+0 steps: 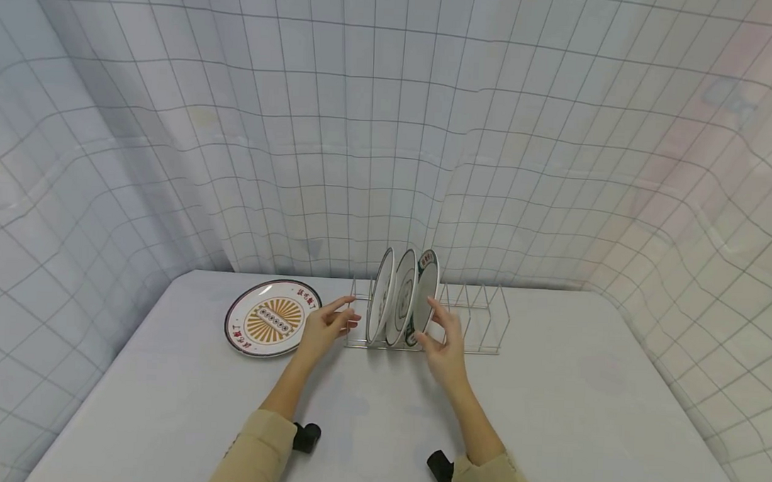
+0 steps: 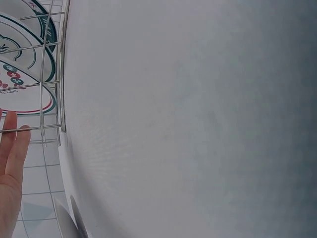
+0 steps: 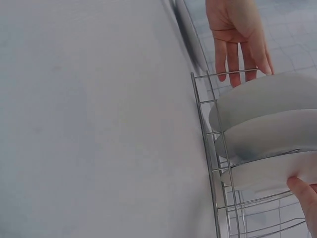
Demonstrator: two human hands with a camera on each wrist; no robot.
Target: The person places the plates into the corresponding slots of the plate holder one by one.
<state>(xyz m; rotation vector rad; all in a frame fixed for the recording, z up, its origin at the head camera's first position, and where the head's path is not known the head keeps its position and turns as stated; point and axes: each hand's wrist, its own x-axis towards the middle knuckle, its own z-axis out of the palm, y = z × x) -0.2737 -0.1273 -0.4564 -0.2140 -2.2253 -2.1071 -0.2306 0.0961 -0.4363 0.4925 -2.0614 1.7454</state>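
Three round plates stand on edge in a wire dish rack, their printed faces towards the left. My right hand [image 1: 446, 349] is at the rightmost plate [image 1: 425, 295], thumb and forefinger on it near its front rim. From the right wrist view, a fingertip lies against that plate's white back [image 3: 262, 173]. My left hand [image 1: 322, 327] is at the left end of the dish rack [image 1: 484, 352], fingers spread beside the end wire and holding nothing. The leftmost plate [image 1: 380, 297] and the middle plate [image 1: 402, 298] stand between the hands.
Left of the rack, a plate [image 1: 275, 319] with an orange sunburst print lies face up on the white table [image 1: 367, 418]. Behind and on both sides hangs a white grid-patterned curtain [image 1: 390, 128]. The rack's right-hand slots hold no plates.
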